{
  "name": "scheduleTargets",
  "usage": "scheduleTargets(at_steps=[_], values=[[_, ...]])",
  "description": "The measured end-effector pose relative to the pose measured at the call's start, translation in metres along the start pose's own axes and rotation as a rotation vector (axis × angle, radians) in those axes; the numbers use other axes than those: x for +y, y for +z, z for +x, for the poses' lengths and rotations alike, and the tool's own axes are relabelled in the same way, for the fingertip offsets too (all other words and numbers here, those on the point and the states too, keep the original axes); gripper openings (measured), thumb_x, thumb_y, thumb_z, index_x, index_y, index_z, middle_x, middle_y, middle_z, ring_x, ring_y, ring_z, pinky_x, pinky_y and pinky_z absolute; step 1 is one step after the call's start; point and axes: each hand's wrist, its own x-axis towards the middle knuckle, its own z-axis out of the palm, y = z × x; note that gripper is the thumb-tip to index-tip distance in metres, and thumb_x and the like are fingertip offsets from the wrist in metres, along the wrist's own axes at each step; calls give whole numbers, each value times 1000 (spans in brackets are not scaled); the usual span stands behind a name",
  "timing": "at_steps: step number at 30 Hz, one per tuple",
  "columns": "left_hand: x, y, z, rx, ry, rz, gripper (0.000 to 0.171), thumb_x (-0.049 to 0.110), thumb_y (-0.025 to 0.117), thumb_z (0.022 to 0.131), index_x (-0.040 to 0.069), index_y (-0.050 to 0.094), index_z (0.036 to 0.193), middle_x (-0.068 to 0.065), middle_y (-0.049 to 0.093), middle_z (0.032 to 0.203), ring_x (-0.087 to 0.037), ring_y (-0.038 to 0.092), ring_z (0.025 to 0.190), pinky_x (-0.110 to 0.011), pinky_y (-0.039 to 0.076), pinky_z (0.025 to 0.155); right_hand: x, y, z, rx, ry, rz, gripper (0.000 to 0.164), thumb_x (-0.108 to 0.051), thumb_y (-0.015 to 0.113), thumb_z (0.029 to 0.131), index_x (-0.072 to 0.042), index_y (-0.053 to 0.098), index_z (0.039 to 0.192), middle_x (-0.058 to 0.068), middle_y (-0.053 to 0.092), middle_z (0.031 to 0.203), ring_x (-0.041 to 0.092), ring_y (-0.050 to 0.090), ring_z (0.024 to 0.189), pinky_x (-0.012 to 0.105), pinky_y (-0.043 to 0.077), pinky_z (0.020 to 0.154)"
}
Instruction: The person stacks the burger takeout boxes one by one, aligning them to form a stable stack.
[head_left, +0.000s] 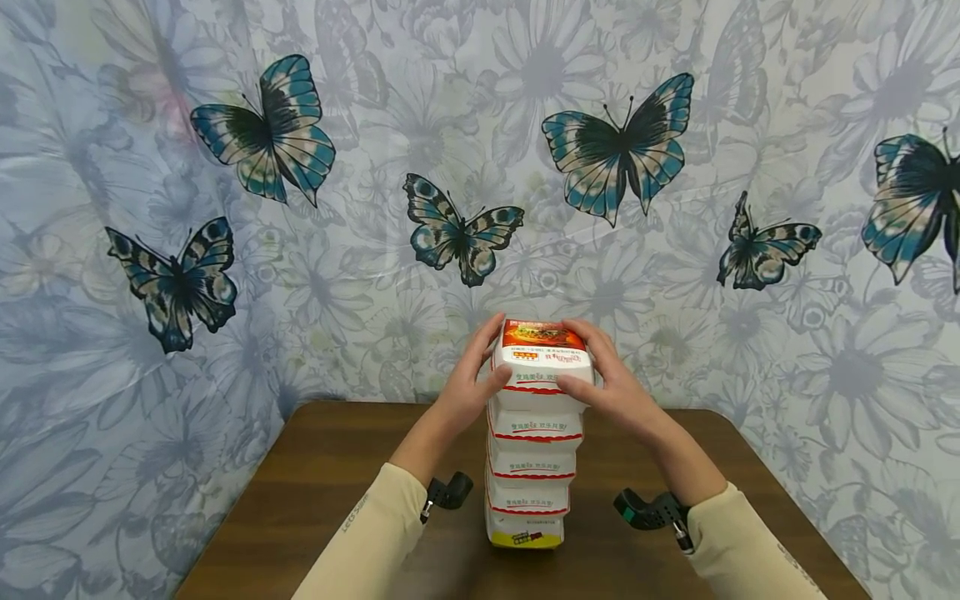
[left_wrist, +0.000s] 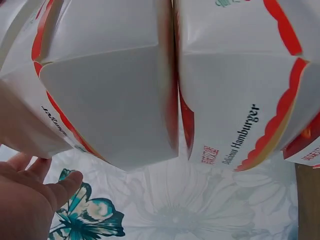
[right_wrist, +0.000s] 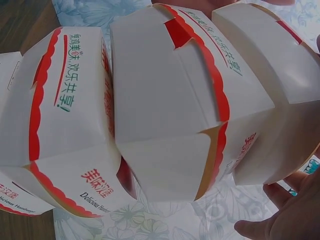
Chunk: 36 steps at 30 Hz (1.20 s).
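A hamburger box point(head_left: 546, 360) with a burger picture on its lid tops a tall stack of white hamburger boxes point(head_left: 534, 457) with red scalloped trim. My left hand point(head_left: 467, 385) holds the top box's left side, thumb at the front and fingers along the side. From the right, my right hand point(head_left: 617, 385) holds the same box, its thumb on the front face. In the left wrist view, the left hand point(left_wrist: 35, 192) is at the box's edge. The right wrist view shows the right hand point(right_wrist: 287, 212) at its box, with fingertips partly hidden.
The stack stands on a brown wooden table point(head_left: 330, 475), leaning slightly right towards its top. Behind the table hangs a floral backdrop point(head_left: 360, 333) with blue butterflies. Dark wrist straps point(head_left: 652, 510) sit by both cream sleeves point(head_left: 375, 533).
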Motion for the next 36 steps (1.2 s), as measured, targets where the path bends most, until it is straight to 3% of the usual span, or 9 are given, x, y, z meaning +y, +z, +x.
scheduleTargets(at_steps=[6,18,36], values=[[0,1,2,-11,-34,-16,97,71,54,82,17,19,154,-5,17,159,-27,20,145,-60,20,113,0,0,0,1,-3,5,70,-28,62,92,-37,24,149,0,13,157,30,20,141,62,31,102],[-2,2,0,-5,-13,39,88,68,53,85,22,22,154,-3,15,160,-23,14,148,-60,16,115,0,6,0,42,19,-2,71,-31,62,90,-40,22,148,0,13,157,28,19,140,62,28,104],[-6,2,0,-5,-24,15,90,67,54,85,22,19,154,-1,11,161,-25,12,148,-61,16,114,5,7,0,12,17,99,74,-28,58,93,-38,13,151,-1,9,155,29,22,136,49,40,96]])
